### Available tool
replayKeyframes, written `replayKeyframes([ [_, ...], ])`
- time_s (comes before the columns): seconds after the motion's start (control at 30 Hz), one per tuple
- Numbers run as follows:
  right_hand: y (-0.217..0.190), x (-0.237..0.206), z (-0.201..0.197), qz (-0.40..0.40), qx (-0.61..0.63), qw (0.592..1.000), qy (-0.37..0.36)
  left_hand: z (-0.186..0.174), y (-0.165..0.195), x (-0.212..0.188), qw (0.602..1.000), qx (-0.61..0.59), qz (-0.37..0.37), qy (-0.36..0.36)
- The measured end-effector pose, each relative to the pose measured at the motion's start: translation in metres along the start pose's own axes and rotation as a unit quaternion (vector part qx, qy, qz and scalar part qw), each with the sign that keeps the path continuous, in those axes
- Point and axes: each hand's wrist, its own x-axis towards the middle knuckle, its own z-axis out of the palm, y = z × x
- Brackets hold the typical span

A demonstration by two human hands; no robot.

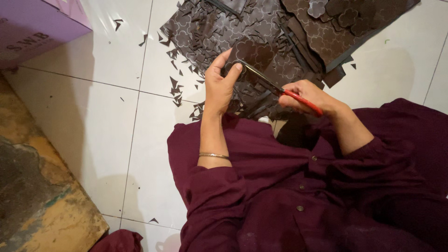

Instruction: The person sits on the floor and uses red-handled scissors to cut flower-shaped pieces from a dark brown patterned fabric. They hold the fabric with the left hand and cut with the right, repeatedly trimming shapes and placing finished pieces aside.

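Note:
My left hand (pixel 220 81) pinches a small dark brown patterned piece (pixel 254 55) with a scalloped, flower-like outline, held above the floor. My right hand (pixel 310 95) grips red-handled scissors (pixel 280 88); the dark blades point up-left and meet the edge of the piece beside my left thumb. A thin gold bangle (pixel 213 155) sits on my left wrist. Both arms wear maroon sleeves.
A heap of dark brown sheets (pixel 322 32) embossed with flower outlines lies on the white tiled floor (pixel 93 107), with several small offcuts (pixel 176 88) scattered around. A purple box (pixel 37 25) stands top left. A worn brownish mat (pixel 37 186) covers the left edge.

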Motion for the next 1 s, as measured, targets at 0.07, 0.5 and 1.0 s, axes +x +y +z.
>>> replayKeyframes([
  [0.07,-0.001,0.000,0.000,-0.047,-0.008,0.999,-0.002,0.000,0.000,0.000,1.000,0.008,0.001,0.001],
  [0.5,-0.012,-0.003,0.003,-0.033,-0.015,0.999,-0.027,-0.002,-0.008,0.003,0.997,-0.034,0.054,0.038],
  [1.0,-0.020,-0.001,0.017,-0.017,0.043,0.999,-0.027,0.022,0.030,-0.006,1.000,-0.011,-0.013,-0.014],
])
